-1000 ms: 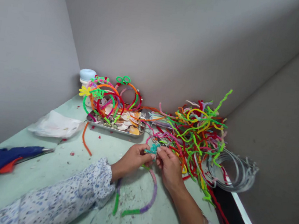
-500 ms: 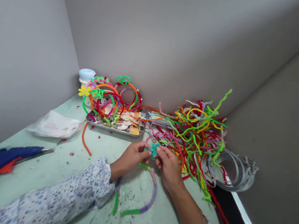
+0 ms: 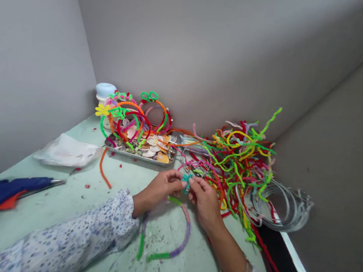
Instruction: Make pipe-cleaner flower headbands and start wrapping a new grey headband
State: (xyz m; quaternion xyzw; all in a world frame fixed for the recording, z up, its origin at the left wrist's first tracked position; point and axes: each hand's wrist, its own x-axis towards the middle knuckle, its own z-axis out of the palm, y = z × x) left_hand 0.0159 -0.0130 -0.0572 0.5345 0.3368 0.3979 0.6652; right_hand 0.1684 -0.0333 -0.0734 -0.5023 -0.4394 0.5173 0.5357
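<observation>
A small teal pipe-cleaner flower is pinched between my two hands, above the table. My left hand grips its left side with thumb and fingertips. On its right side, the thumb and fingers of my right hand are closed on it. Part of the flower is hidden behind the fingertips. Just below my hands lies a headband wrapped in green, pink and purple pipe cleaner, its two green ends toward me. My left hand and sleeve cover part of its left side.
A metal tray of shells and several wrapped headbands stands at the back. Loose pipe cleaners pile up at right beside bare grey headbands. A blue glue gun and a plastic bag lie left.
My left fingers have shifted slightly on the teal flower, with the thumb now further over its left side. The headband below and the other things stay where they were.
</observation>
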